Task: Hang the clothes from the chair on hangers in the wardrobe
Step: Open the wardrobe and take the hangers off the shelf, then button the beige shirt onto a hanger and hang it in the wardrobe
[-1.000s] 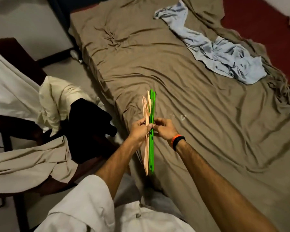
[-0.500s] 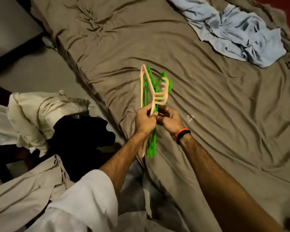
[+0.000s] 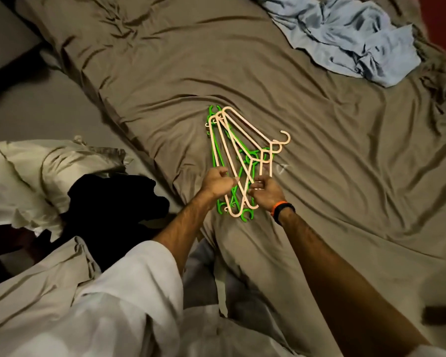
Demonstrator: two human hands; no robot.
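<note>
Hangers (image 3: 232, 150), peach and green, on the bed (image 3: 319, 202), pinched in both hands' grip; no legible writing.

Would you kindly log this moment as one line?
step: sorting hangers | left hand: gripping hangers | right hand: gripping hangers | bed: beneath
</note>
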